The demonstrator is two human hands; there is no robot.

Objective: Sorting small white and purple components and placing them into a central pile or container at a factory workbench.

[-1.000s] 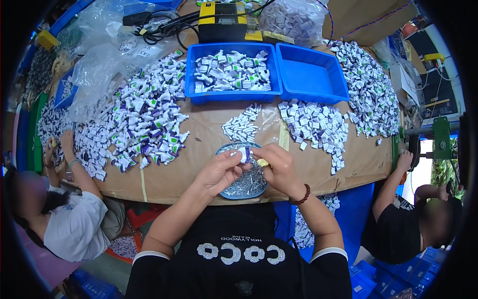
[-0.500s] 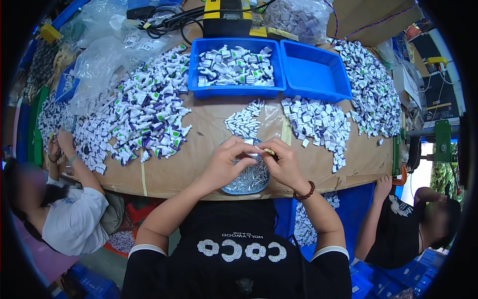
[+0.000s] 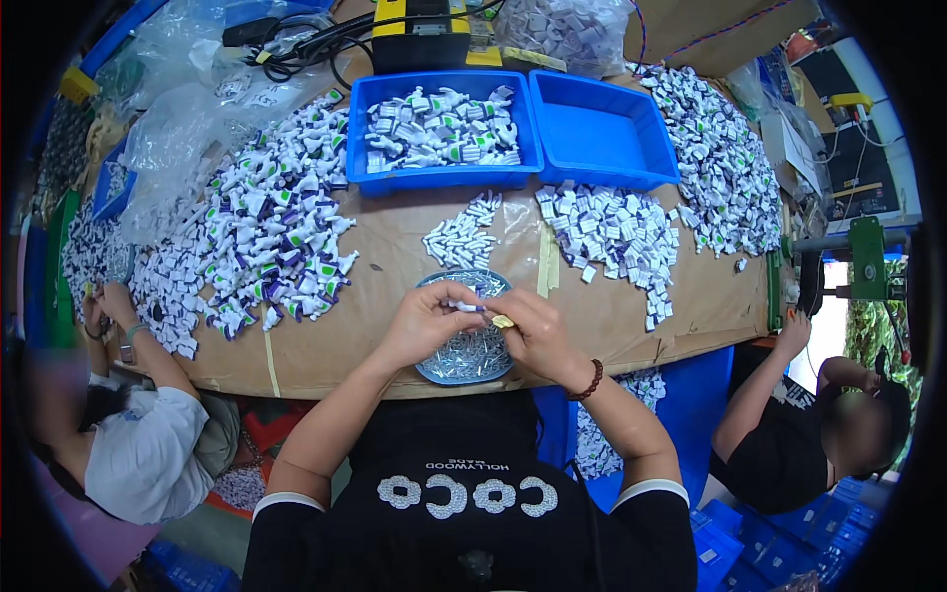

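Observation:
Above a blue bowl (image 3: pixel 431 375) of small metal pins (image 3: pixel 472 357), my two hands meet at the fingertips. My left hand (image 3: pixel 426 324) pinches a small white plastic piece with a purple end (image 3: pixel 468 307). My right hand (image 3: pixel 543 337) is closed on a small yellow object (image 3: pixel 503 322), whose kind I cannot make out; its fingertips are at the purple end of the piece. Just beyond the bowl lies a little heap of slim white pieces (image 3: pixel 460 239) on the brown-covered table (image 3: pixel 326 345).
A blue tray (image 3: pixel 444 179) holds white figure parts; a second blue tray (image 3: pixel 607 128) adjoins it. Large heaps of white and purple parts (image 3: pixel 276 232) lie left, block-shaped pieces (image 3: pixel 612 232) right. Co-workers sit at left (image 3: pixel 148 444) and right (image 3: pixel 789 444).
The whole view has shifted slightly. The purple end of the piece and the yellow object now show more plainly between my fingers. The right co-worker's hand has risen toward the green machine.

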